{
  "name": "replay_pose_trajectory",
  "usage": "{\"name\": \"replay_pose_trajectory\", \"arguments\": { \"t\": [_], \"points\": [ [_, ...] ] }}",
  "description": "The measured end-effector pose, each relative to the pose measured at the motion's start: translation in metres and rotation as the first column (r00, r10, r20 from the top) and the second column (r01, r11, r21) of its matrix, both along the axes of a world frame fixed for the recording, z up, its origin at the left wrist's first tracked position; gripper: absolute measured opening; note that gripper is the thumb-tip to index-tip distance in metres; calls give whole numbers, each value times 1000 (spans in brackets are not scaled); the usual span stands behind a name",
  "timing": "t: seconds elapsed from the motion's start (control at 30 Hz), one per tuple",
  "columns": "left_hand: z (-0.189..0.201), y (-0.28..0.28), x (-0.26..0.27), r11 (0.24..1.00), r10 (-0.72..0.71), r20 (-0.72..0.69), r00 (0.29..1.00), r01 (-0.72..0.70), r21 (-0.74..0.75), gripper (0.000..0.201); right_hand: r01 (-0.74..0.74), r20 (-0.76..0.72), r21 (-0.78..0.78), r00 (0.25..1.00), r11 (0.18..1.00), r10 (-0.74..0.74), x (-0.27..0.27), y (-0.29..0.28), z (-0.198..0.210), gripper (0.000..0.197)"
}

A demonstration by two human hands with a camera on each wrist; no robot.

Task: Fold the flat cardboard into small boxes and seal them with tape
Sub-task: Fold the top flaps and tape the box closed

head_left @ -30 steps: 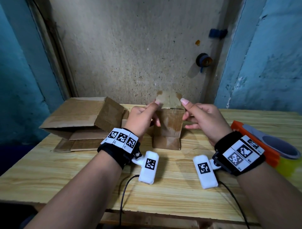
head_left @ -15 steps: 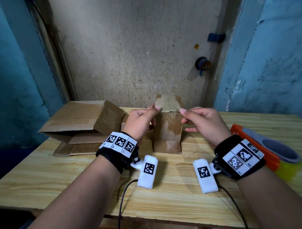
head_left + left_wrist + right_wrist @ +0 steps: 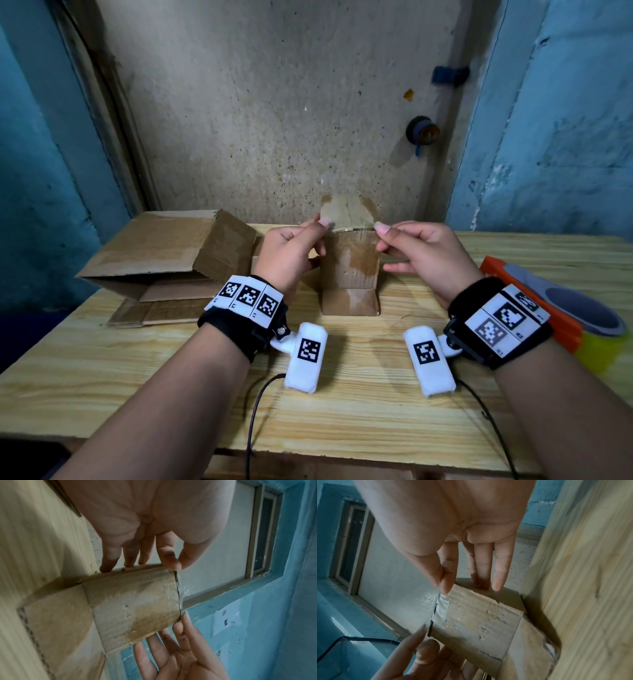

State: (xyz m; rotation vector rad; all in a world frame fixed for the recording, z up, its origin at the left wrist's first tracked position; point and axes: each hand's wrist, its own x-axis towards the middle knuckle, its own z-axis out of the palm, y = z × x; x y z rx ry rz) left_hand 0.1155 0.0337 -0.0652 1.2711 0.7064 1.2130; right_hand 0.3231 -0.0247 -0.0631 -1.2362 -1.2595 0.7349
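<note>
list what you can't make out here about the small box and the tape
- Small box far side: hidden in the head view by its own front face.
- Clear tape strip length: both wrist views show only glare.
- Tape dispenser: cut off by the head view's right edge and the right hand wrist.

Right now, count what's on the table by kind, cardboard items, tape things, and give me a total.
Small cardboard box, standing, both hands at its top: 1
Larger open cardboard box: 1
Flat cardboard under it: at least 1
Tape dispenser with roll: 1
Total: 4
</note>
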Motion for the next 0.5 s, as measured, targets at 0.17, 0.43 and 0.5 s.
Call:
{"name": "replay_pose_trajectory", "arguments": {
  "t": [0.17, 0.43, 0.5],
  "points": [
    [-2, 3, -2, 1000, -12, -45, 999, 13, 17, 41, -17, -42, -5, 999, 1000, 16, -1, 1, 0, 25],
    [-4, 3, -4, 998, -36, -41, 998, 38, 59, 40, -45, -77, -40, 996, 998, 41, 2, 0, 1, 28],
    [-2, 1, -4, 998, -35, -38, 999, 38, 58, 41, -51, -76, -57, 996, 997, 47, 2, 0, 1, 29]
  ]
}}
